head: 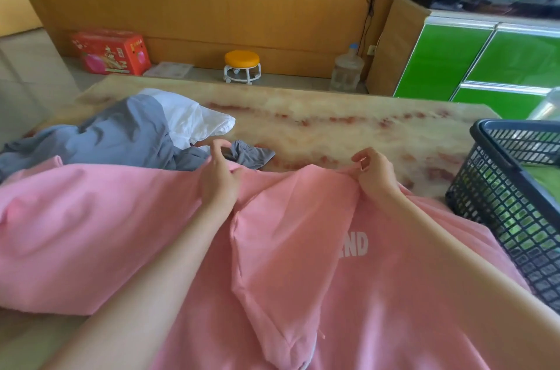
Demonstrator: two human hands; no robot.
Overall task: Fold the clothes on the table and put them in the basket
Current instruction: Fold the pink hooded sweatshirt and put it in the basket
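Note:
A large pink shirt (121, 233) with white letters lies spread over the near part of the marbled table (333, 121). My left hand (219, 175) pinches its far edge near the middle. My right hand (375, 172) grips the same edge further right, and the cloth sags in a fold between them. Behind the pink shirt on the left lies a crumpled grey garment (121, 136), with a white garment (194, 118) beyond it. A dark plastic basket (500, 188) stands at the table's right end, with something green inside.
Beyond the table stand a small orange-topped stool (242, 65), a red carton (112, 51) and a clear water jug (347, 69) against a wooden wall. A green cabinet (485, 66) with a fish tank on top is at the right.

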